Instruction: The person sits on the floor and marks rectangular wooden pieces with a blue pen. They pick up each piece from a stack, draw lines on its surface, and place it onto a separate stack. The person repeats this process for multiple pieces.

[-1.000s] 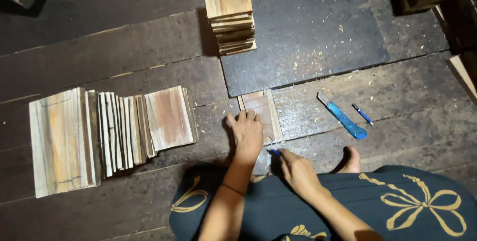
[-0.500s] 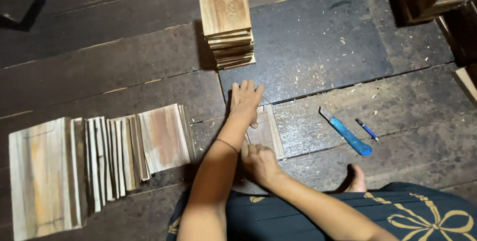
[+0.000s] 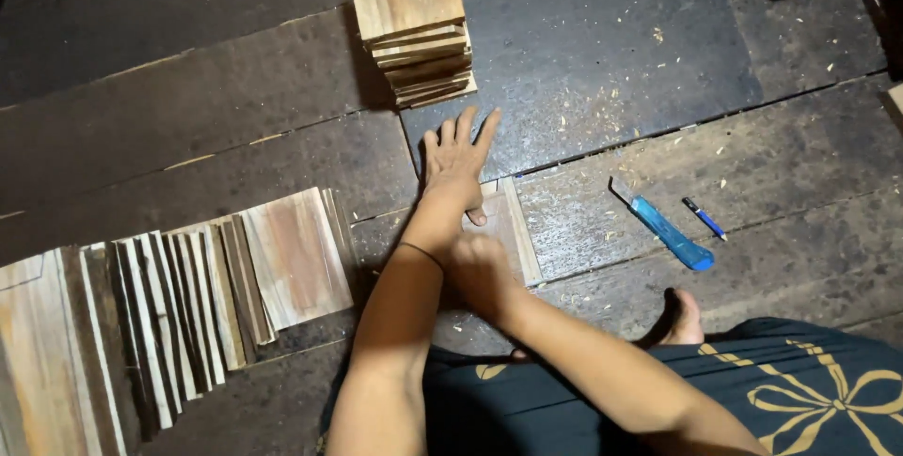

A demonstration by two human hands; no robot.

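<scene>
Dark plank floor (image 3: 188,127) fills frame. Fanned row of thin wood boards (image 3: 179,301) at lower left; squared stack of boards (image 3: 414,28) at top centre. Small flat board (image 3: 513,230) at centre, beneath both hands. Left hand (image 3: 454,166) spread flat, fingers splayed, at board's top edge. Right hand (image 3: 482,273) curled on board; grip unclear. Blue utility knife (image 3: 666,228) and small blue pen (image 3: 704,218) right of centre.

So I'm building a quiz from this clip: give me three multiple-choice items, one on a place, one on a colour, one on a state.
1. Where is the stack of wood pieces?
A. beyond the hands
B. on the lap
C. right of the knife

2. What colour is the knife handle?
A. red
B. blue
C. yellow

3. How is the left hand?
A. in a fist
B. holding the pen
C. flat, fingers spread

Answers: 1 A, it sits further up the floor; 2 B, the handle is plainly blue; 3 C, the fingers fan out on the floor above the small board.
</scene>
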